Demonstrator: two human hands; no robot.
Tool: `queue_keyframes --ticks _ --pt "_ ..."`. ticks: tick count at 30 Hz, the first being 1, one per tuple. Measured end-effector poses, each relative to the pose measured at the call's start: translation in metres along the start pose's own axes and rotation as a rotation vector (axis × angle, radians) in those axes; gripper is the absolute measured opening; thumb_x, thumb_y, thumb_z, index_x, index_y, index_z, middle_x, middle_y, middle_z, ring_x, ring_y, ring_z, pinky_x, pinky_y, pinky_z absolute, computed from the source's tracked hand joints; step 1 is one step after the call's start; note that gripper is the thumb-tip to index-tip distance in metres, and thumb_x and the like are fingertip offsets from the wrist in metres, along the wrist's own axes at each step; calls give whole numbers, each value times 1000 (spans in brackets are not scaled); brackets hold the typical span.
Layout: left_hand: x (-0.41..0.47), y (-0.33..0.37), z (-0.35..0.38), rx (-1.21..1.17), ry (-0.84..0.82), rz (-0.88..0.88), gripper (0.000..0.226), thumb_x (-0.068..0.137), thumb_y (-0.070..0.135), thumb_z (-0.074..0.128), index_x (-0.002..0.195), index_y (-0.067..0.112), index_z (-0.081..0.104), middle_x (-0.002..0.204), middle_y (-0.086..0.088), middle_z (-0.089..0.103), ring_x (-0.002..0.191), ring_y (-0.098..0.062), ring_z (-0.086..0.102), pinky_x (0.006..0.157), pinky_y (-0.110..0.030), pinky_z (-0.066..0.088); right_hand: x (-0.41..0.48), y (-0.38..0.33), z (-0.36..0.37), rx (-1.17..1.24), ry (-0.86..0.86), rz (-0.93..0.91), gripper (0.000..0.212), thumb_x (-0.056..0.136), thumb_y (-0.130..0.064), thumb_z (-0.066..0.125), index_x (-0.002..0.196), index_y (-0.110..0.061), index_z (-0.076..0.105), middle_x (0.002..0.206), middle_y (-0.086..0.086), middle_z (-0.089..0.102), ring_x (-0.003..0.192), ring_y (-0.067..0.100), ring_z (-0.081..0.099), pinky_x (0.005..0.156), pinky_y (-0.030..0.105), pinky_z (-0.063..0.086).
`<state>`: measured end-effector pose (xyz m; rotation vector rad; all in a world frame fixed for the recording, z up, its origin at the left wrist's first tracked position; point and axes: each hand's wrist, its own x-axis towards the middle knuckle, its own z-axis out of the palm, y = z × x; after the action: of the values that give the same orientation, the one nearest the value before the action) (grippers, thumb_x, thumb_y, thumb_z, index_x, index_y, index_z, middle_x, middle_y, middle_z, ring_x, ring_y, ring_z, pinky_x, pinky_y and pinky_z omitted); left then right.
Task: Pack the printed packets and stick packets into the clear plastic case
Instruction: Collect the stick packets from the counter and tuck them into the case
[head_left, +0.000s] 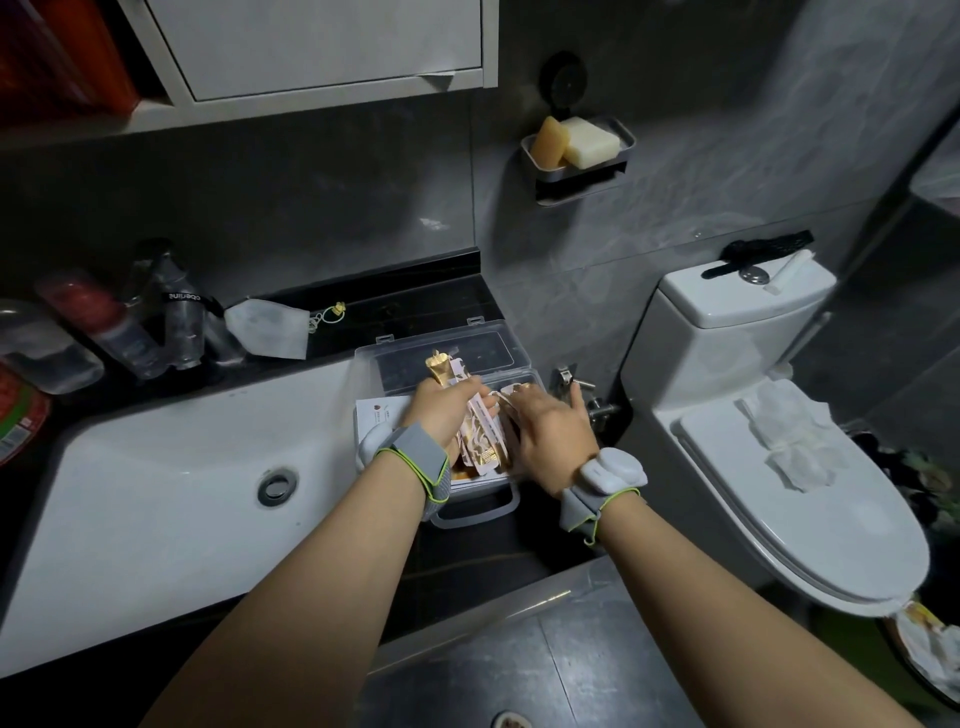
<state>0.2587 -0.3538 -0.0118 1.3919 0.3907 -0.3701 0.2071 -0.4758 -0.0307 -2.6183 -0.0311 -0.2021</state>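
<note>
Left hand (441, 410) grips bundle of stick packets (480, 436) over clear plastic case (483, 496). Right hand (550, 434), at 3 o'clock of bundle, fingers spread, pressing packets; grasp unclear. Lid (447, 351) open at 12 o'clock.

We see both forearms reaching in from about 6 o'clock, bare, converging toward the frame's centre. Our left hand (441, 410) sits at roughly 11 o'clock from the right hand (550, 436), the two just beside each other. The left is curled closed, fingers wrapped in a grip. The right lies palm down, fingers spread and angled toward 12 o'clock. Each wrist carries a grey strap with green edging and a white device.
</note>
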Motion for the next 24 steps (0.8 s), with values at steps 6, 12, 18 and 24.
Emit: queue_keyframes --ticks 6,12,18,24 --pt "0 6 9 -65 -59 20 8 91 2 57 83 1 57 73 -13 62 59 -18 66 62 -32 60 4 3 -25 343 216 235 26 82 -22 53 102 -20 69 96 5 73 94 25 65 85 31 49" --pt "-5 9 21 -94 -103 -6 11 92 11 57 85 3 60 80 -15 62 70 -28 62 74 -36 53 5 -7 -28 499 -13 297 34 74 -42 73 88 -24 48 84 1 72 81 19 67 77 35 54" --pt "-8 3 22 -107 -75 -37 16 90 18 61 92 2 60 82 -17 63 76 -31 63 85 -47 53 5 -6 -24 542 -59 301 29 69 -33 78 69 -25 50 73 3 67 71 21 66 73 37 55" --pt "-9 -2 28 17 -52 45 17 84 1 57 97 11 58 88 -15 62 78 -28 62 79 -41 53 6 -1 -25 334 0 344 19 72 -28 71 76 -24 53 75 -5 62 80 21 63 73 30 48"
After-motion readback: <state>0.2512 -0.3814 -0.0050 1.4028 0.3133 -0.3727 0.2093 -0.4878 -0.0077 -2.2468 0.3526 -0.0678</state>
